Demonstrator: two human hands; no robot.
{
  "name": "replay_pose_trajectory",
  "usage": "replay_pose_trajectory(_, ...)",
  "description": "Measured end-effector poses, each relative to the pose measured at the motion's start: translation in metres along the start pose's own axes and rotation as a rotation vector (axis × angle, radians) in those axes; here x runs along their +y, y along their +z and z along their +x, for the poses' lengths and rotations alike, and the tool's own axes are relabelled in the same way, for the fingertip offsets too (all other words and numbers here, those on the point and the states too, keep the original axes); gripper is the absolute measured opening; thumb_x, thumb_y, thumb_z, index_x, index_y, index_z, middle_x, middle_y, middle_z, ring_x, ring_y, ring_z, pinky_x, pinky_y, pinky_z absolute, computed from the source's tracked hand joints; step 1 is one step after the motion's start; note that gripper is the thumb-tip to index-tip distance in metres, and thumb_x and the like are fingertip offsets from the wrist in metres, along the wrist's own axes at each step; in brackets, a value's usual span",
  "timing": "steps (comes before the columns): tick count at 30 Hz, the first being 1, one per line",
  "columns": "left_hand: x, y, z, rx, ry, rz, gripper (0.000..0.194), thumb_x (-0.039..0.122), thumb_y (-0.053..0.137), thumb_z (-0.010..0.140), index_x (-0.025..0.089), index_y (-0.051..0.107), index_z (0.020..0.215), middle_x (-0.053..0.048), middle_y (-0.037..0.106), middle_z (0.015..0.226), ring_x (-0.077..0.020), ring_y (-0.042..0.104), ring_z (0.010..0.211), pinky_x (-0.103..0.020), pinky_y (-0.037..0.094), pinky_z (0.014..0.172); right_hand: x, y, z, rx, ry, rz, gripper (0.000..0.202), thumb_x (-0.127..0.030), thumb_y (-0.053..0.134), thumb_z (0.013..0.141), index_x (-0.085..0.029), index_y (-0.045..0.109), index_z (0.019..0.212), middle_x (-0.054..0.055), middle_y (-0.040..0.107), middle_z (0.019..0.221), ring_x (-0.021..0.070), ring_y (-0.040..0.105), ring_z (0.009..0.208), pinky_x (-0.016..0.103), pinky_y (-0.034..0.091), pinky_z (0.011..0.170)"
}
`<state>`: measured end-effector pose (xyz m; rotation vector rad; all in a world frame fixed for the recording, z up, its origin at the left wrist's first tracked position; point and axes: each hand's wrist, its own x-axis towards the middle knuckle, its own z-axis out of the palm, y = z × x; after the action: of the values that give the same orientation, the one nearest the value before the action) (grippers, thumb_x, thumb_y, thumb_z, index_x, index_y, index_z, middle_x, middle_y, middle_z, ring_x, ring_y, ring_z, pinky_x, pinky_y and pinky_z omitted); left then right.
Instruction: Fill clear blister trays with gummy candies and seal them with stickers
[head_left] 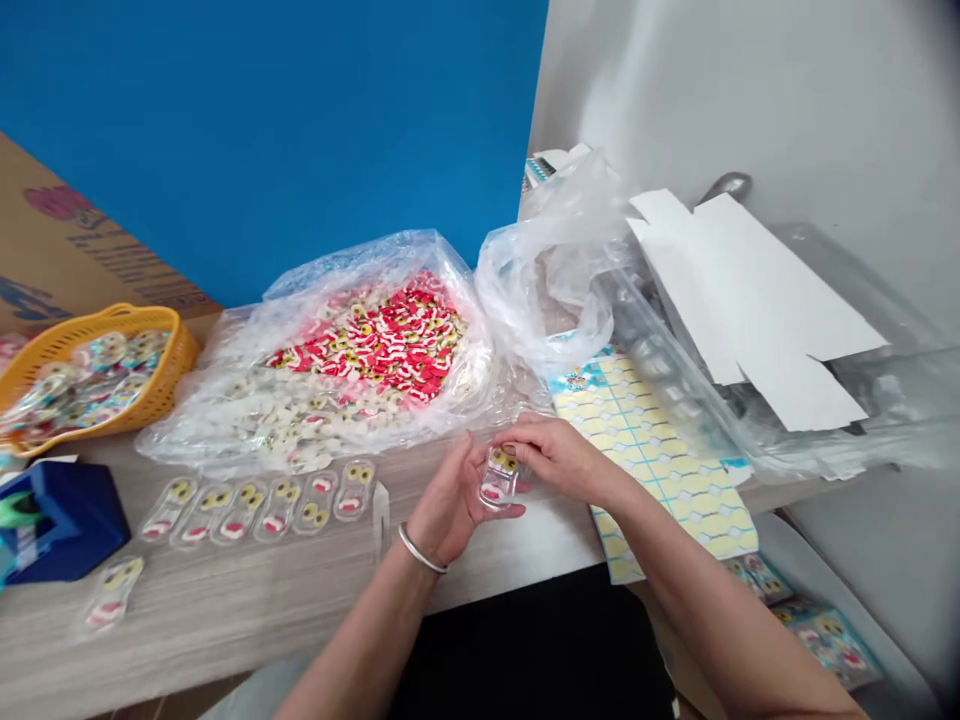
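A clear plastic blister case with yellow-and-black eye-like pieces and a red-and-white piece inside lies between my hands. My left hand cradles it from the left, thumb and fingers around its edge. From the right, my right hand pinches its upper end with the fingertips. On the table to the left stands a row of several similar filled cases, with one more case apart from them near the front. Behind my hands an open plastic bag spills many small red, white and yellow pieces.
An orange basket of packed pieces and a blue tape dispenser stand at left. Sheets of yellow printed cards lie at right. Beyond them are a clear plastic bag of cases and white cardboard. Packed sets sit lower right.
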<state>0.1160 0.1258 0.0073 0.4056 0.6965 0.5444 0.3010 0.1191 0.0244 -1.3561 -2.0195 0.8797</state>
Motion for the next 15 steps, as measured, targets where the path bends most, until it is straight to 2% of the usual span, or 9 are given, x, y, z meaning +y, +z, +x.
replay_pose_trajectory(2, -0.005, -0.002, -0.008, 0.012, 0.022, 0.071, 0.035, 0.041, 0.067, 0.083, 0.019, 0.068, 0.11, -0.012, 0.069, 0.111, -0.0241, 0.07, 0.09, -0.036, 0.058, 0.073, -0.003, 0.004, 0.002, -0.004, -0.017, -0.07, 0.027, -0.014, 0.05, 0.094, -0.023, 0.074, 0.103, 0.002, 0.068, 0.085, 0.0145, 0.062, 0.08, 0.027, 0.048, 0.074)
replay_pose_trajectory(5, -0.01, -0.006, -0.019, 0.031, 0.066, 0.152, 0.032, 0.022, 0.075, 0.075, 0.019, 0.069, 0.106, -0.01, 0.069, 0.107, -0.0229, 0.07, 0.088, -0.033, 0.057, 0.072, -0.006, 0.012, 0.004, -0.011, -0.041, -0.103, 0.025, -0.014, 0.052, 0.093, -0.022, 0.075, 0.098, 0.002, 0.066, 0.083, 0.014, 0.061, 0.078, 0.026, 0.046, 0.072)
replay_pose_trajectory(7, -0.011, -0.009, -0.025, 0.053, 0.09, 0.163, 0.031, 0.021, 0.076, 0.074, 0.018, 0.07, 0.105, -0.01, 0.07, 0.106, -0.0226, 0.07, 0.087, -0.032, 0.057, 0.071, -0.008, 0.02, 0.004, 0.025, -0.016, -0.086, 0.02, -0.015, 0.055, 0.091, -0.021, 0.074, 0.095, 0.001, 0.066, 0.082, 0.0138, 0.061, 0.077, 0.025, 0.046, 0.07)
replay_pose_trajectory(10, -0.013, -0.017, -0.034, 0.112, 0.14, 0.15, 0.04, 0.022, 0.078, 0.072, 0.019, 0.069, 0.111, -0.012, 0.07, 0.109, -0.0232, 0.07, 0.086, -0.032, 0.055, 0.07, -0.009, 0.037, 0.004, 0.06, 0.11, 0.057, 0.015, -0.02, 0.06, 0.087, -0.019, 0.072, 0.097, 0.001, 0.068, 0.081, 0.0129, 0.06, 0.069, 0.024, 0.045, 0.063)
replay_pose_trajectory(13, -0.017, -0.032, -0.042, 0.185, 0.21, 0.141, 0.052, 0.023, 0.08, 0.071, 0.018, 0.064, 0.12, -0.013, 0.071, 0.11, -0.0236, 0.07, 0.084, -0.034, 0.054, 0.071, -0.011, 0.06, 0.004, -0.004, 0.206, 0.328, 0.017, -0.024, 0.061, 0.085, -0.018, 0.07, 0.099, 0.002, 0.072, 0.083, 0.0134, 0.062, 0.068, 0.024, 0.046, 0.06)
replay_pose_trajectory(15, -0.022, -0.046, -0.049, 0.249, 0.241, 0.153, 0.054, 0.024, 0.08, 0.07, 0.017, 0.063, 0.121, -0.012, 0.072, 0.103, -0.0224, 0.07, 0.078, -0.035, 0.053, 0.071, -0.012, 0.079, 0.008, -0.041, 0.237, 0.475, 0.017, -0.025, 0.06, 0.085, -0.017, 0.069, 0.096, 0.003, 0.073, 0.084, 0.0148, 0.064, 0.07, 0.025, 0.049, 0.062)
